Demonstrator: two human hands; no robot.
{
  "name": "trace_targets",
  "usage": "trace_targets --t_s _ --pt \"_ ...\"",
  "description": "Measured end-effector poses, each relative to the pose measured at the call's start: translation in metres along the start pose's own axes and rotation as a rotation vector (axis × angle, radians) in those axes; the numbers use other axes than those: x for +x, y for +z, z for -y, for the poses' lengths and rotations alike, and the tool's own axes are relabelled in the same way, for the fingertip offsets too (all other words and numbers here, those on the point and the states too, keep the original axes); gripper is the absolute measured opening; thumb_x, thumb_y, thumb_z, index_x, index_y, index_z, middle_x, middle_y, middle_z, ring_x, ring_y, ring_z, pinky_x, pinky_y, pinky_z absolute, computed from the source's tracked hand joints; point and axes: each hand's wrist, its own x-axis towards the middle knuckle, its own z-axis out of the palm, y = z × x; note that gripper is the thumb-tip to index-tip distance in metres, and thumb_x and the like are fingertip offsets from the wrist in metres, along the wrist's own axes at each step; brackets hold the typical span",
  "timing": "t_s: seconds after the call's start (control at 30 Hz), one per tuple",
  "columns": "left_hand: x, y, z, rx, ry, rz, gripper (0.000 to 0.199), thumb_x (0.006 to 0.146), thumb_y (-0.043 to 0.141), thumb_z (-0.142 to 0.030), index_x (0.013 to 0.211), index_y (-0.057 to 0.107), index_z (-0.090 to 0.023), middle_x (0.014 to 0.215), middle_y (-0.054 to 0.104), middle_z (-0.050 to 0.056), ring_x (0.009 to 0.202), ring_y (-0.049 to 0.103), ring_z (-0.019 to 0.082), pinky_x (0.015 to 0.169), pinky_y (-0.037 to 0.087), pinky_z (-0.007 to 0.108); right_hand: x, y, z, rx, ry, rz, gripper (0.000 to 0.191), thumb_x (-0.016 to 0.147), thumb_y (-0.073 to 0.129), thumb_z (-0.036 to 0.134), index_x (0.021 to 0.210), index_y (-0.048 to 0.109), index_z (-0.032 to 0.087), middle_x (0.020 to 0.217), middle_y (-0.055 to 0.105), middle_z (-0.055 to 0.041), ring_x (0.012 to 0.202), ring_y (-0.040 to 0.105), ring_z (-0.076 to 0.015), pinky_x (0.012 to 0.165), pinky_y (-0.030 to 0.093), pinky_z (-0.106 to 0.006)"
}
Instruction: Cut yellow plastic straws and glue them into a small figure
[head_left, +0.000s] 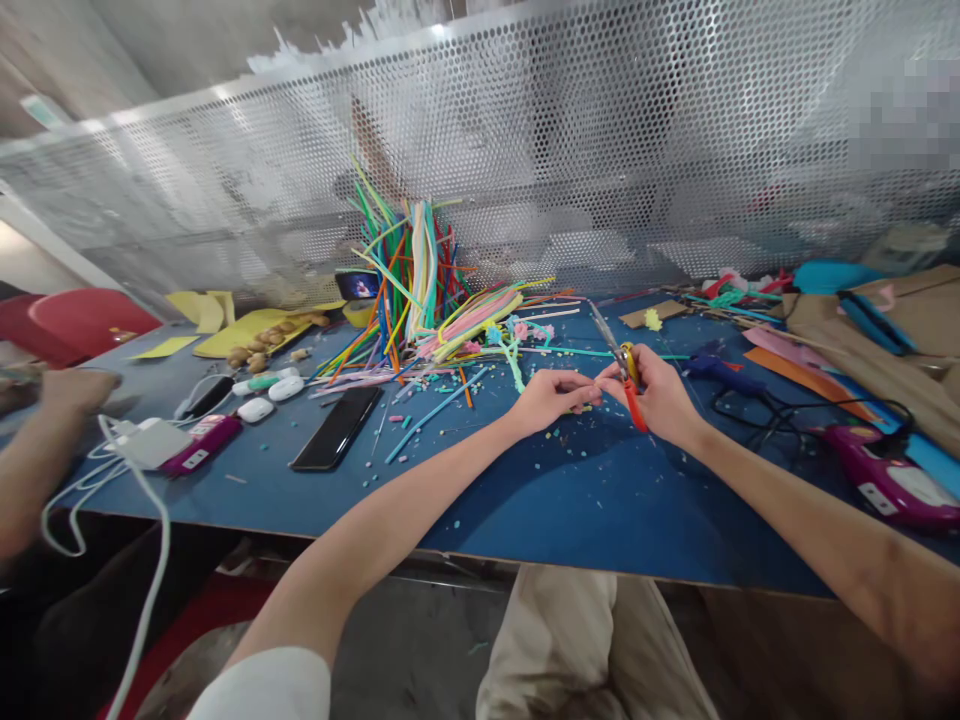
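Observation:
My left hand (553, 400) is pinched closed near the middle of the blue table (525, 510), its fingertips meeting those of my right hand; what lies between them is too small to make out. Scissors (632, 395) with orange and yellow handles are held in my right hand (660, 398), blades pointing up and away toward the back. Just behind my hands is a light green and pink pipe-cleaner piece (516, 350). A large heap of colourful pipe cleaners (420, 280) stands and lies farther back, left of centre. Small cut bits are scattered around my hands.
A black phone (336, 428) lies left of my arm. Farther left are a purple power strip (201, 445), white cables and another person's arm (37, 430). On the right are a glue gun (712, 370), cardboard (847, 320) and another purple power strip (892, 480). A perforated metal panel (600, 150) borders the back.

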Motion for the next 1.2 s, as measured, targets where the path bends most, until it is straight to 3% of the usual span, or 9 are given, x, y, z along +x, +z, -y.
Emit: trace_targets --t_s 0.3,0.7,0.93,1.2 --pt "0.002 0.001 0.005 0.018 -0.008 0.005 0.039 0.081 0.069 -0.049 0.096 0.075 -0.014 0.086 0.074 0.007 0.062 0.057 0.008 0.061 0.046 0.021 0.0 0.0 -0.001 0.005 -0.027 0.005 0.024 0.082 0.068 0.039 0.094 0.053 0.024 0.09 0.068 -0.0021 0.077 0.06 -0.0185 0.074 0.049 -0.033" --pt "0.001 -0.001 0.002 0.107 0.012 -0.019 0.037 0.084 0.065 -0.049 0.092 0.074 -0.014 0.085 0.073 0.006 0.07 0.062 0.011 0.067 0.049 0.022 0.004 0.001 -0.001 0.069 -0.008 0.016 0.031 0.08 0.069 0.048 0.094 0.056 0.024 0.095 0.069 -0.0041 0.08 0.064 -0.0207 0.077 0.053 -0.036" --pt "0.005 -0.011 -0.002 0.129 0.086 -0.189 0.033 0.083 0.067 -0.046 0.085 0.07 -0.013 0.079 0.072 0.005 0.068 0.062 0.011 0.068 0.049 0.024 0.009 -0.009 -0.005 0.0 0.059 0.037 0.034 0.077 0.071 0.05 0.09 0.056 0.023 0.084 0.066 -0.002 0.072 0.059 -0.0187 0.067 0.049 -0.033" --pt "0.006 -0.021 -0.017 0.042 0.162 -0.318 0.03 0.079 0.072 -0.044 0.079 0.068 -0.014 0.069 0.068 0.002 0.061 0.056 0.009 0.063 0.046 0.024 0.015 -0.025 -0.004 -0.172 0.104 0.239 0.038 0.075 0.07 0.056 0.093 0.057 0.025 0.073 0.055 0.0012 0.062 0.048 -0.0165 0.057 0.042 -0.031"
